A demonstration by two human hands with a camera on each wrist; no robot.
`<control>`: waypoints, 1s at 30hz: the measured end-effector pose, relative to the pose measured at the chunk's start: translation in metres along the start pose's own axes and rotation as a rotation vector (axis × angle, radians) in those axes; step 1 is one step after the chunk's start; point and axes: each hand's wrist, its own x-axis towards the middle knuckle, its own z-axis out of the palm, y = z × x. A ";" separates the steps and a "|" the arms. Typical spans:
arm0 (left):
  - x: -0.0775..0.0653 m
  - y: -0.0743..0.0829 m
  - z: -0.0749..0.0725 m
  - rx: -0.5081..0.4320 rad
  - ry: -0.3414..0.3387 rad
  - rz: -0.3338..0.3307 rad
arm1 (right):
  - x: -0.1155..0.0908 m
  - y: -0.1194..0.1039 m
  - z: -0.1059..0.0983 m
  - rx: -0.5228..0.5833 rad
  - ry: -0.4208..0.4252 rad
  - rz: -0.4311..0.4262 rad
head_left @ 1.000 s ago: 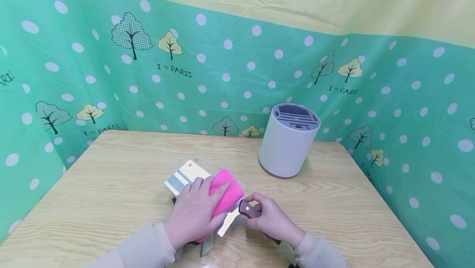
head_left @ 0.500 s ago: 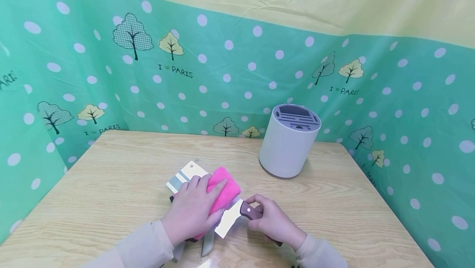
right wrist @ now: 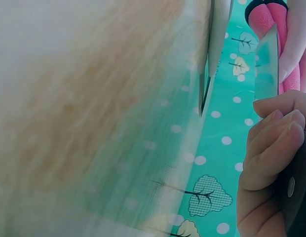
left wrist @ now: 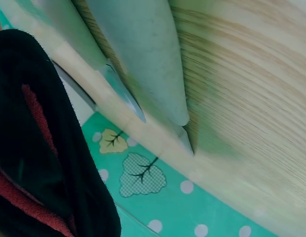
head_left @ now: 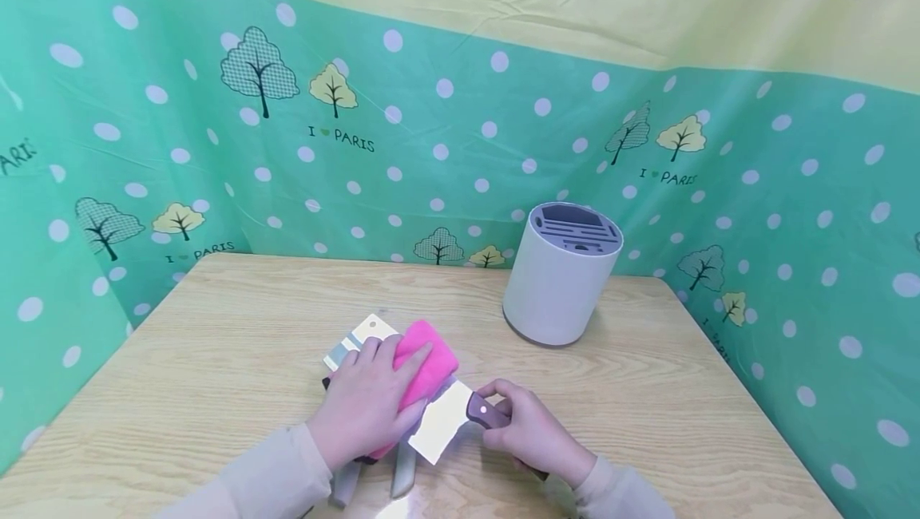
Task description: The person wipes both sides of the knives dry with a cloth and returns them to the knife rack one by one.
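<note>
A cleaver (head_left: 440, 421) with a broad shiny blade and dark riveted handle lies across the space between the hands. My right hand (head_left: 528, 427) grips its handle; in the right wrist view the fingers (right wrist: 271, 148) curl round it. Folded over the blade is a pink cloth (head_left: 427, 359), held by my left hand (head_left: 362, 407) with the fingers on top. The blade's far corner, with a hole, sticks out beyond the cloth. The cloth's dark edging (left wrist: 64, 143) fills the left of the left wrist view.
Pale, pointed knife-like pieces (head_left: 404, 471) lie on the wooden table (head_left: 237, 327) near the left forearm. A white cylindrical knife block (head_left: 557, 295) with a slotted top stands at the back right. A green dotted curtain (head_left: 402, 152) surrounds the table.
My left hand and the pink cloth have slid a little to the left along the blade, away from the handle. More bare blade shows near the right hand, which stays nearly still.
</note>
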 end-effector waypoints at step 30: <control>0.008 -0.029 0.003 0.011 -0.044 -0.079 | -0.002 0.002 -0.001 -0.001 0.001 0.004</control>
